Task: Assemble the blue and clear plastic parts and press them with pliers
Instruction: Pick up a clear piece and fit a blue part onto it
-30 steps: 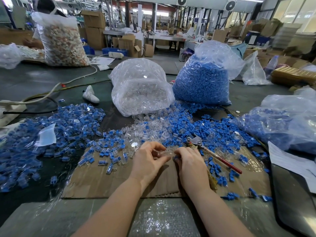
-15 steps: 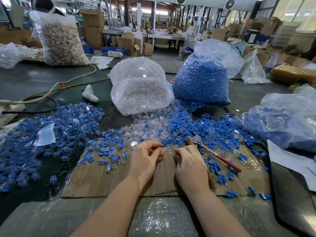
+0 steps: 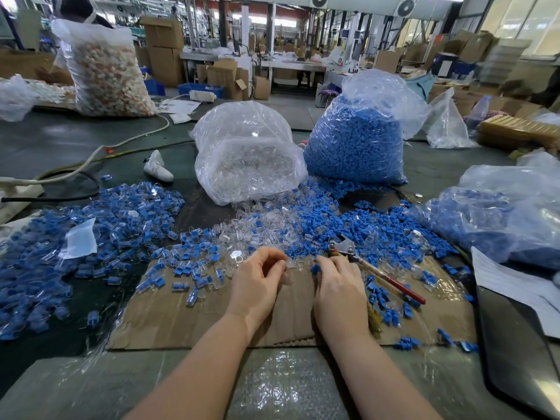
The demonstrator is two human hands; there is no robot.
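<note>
My left hand (image 3: 257,283) hovers over the cardboard sheet (image 3: 181,322) with fingers curled, pinching a small clear plastic part (image 3: 286,263) at its fingertips. My right hand (image 3: 338,286) lies beside it and pinches a blue plastic part (image 3: 315,269). The two hands are a little apart. Red-handled pliers (image 3: 375,271) lie on the cardboard just right of my right hand, untouched. Loose clear parts (image 3: 266,225) and loose blue parts (image 3: 372,225) are heaped just beyond my fingers. Assembled blue-and-clear pieces (image 3: 121,225) spread to the left.
A bag of clear parts (image 3: 248,153) and a bag of blue parts (image 3: 354,140) stand behind the heaps. Another bag with blue pieces (image 3: 500,213) lies at the right. A white cable (image 3: 121,144) and black cable (image 3: 75,195) cross the left table. A dark tray (image 3: 515,344) sits at the right.
My hands have drawn slightly apart. My right hand now shows a blue part at its fingertips; my left hand has lifted a little with its clear part.
</note>
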